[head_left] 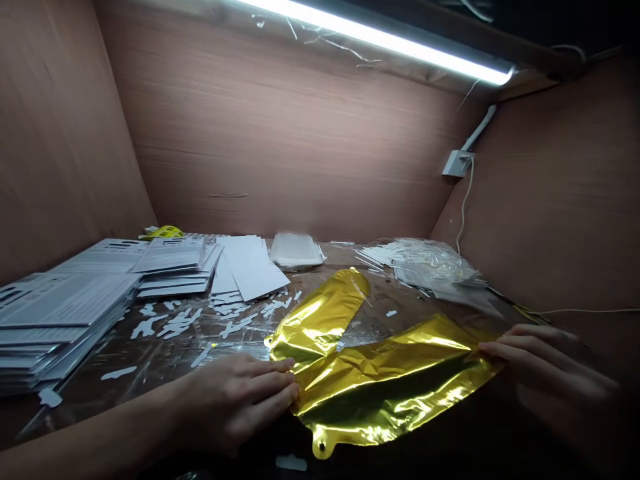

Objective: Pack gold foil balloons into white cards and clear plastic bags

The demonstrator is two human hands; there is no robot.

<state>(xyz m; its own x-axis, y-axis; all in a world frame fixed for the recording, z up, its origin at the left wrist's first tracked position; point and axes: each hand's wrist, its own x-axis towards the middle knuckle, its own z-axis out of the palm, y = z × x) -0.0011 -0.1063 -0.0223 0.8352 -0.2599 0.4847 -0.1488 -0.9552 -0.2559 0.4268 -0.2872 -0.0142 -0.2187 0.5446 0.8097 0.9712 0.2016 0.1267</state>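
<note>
A shiny gold foil piece [390, 380] lies folded across the near part of the table, with one arm reaching away and the other stretched to the right. A round tab with a hole sticks out at its near edge. My left hand [245, 400] is closed on the foil's left part, fingers together at its edge. At the right end, my right hand [545, 363] pinches the foil between thumb and fingers; part of this hand is blurred and in shadow.
Stacks of printed cards [65, 300] stand at the left, beside blank white cards [253, 267]. White scraps [175, 323] lie near them. A clear bag [430, 263] with thin white strips is at the back right. A cable [465, 207] hangs from a wall socket [456, 163].
</note>
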